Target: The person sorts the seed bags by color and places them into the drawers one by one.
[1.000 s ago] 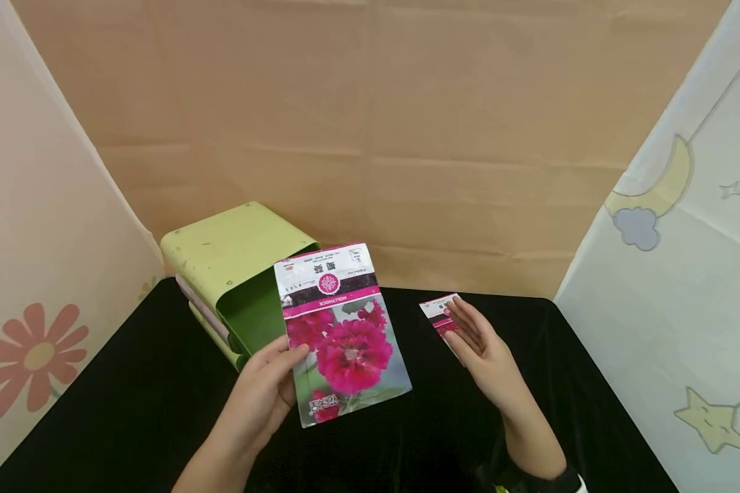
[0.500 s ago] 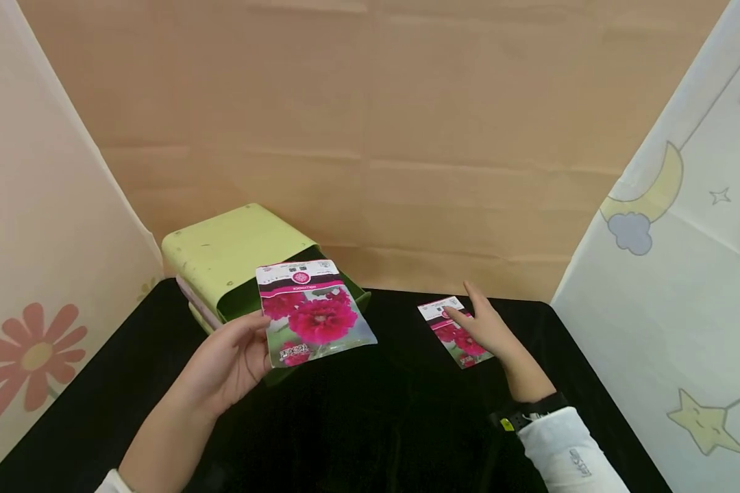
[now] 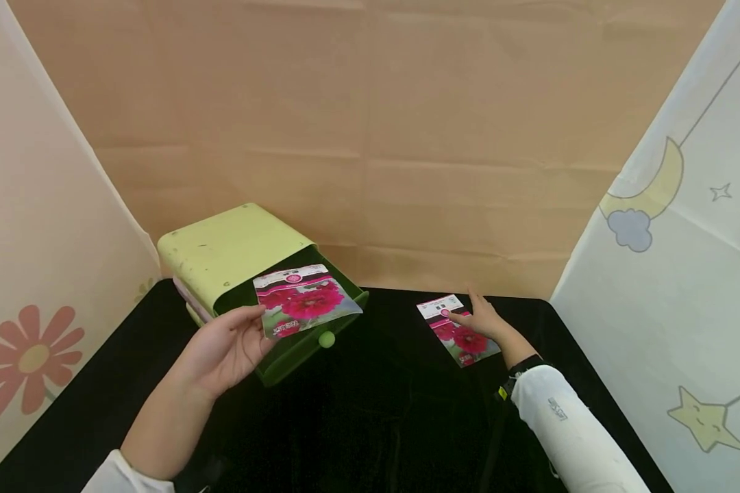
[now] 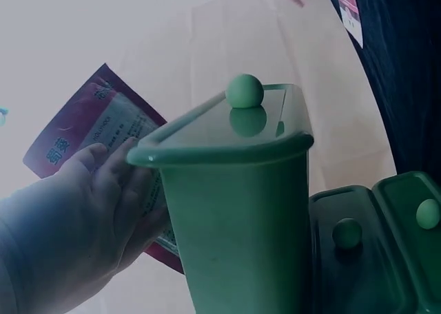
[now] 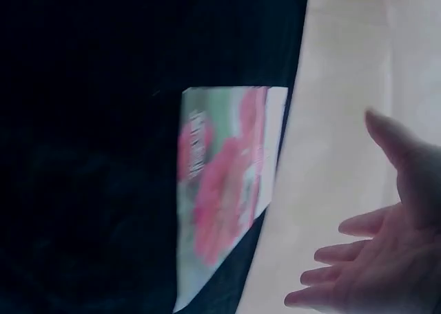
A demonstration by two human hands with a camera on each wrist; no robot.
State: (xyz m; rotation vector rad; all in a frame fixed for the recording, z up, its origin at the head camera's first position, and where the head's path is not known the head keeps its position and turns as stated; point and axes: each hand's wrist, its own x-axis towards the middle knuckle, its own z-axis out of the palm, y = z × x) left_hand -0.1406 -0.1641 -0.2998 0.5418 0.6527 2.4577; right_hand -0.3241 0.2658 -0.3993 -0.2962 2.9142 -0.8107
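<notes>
A seed packet [image 3: 308, 301] with pink hollyhocks printed on it is pinched at its left edge by my left hand [image 3: 228, 352]. It hangs above a pulled-out green drawer [image 3: 302, 352], hiding much of the drawer's inside. In the left wrist view, the packet's printed back [image 4: 89, 121] shows behind the fingers, beside the drawer wall [image 4: 227, 224]. A second hollyhock seed packet [image 3: 453, 335] lies flat on the black tabletop. My right hand [image 3: 487, 325] is by that packet's right side, holding nothing; its fingers are spread in the right wrist view [image 5: 393, 245].
The drawer belongs to a light green cabinet [image 3: 240, 246] at the back left. A round knob [image 3: 327, 339] sticks out of its front. Two further drawer fronts [image 4: 348, 238] appear in the left wrist view. A brown backdrop [image 3: 370, 137] and patterned side panels [image 3: 684, 274] enclose the table [image 3: 376, 418].
My left hand has moved left and away from me with the packet, tilting it flatter over the drawer. The right hand has drawn back off the second packet toward the right.
</notes>
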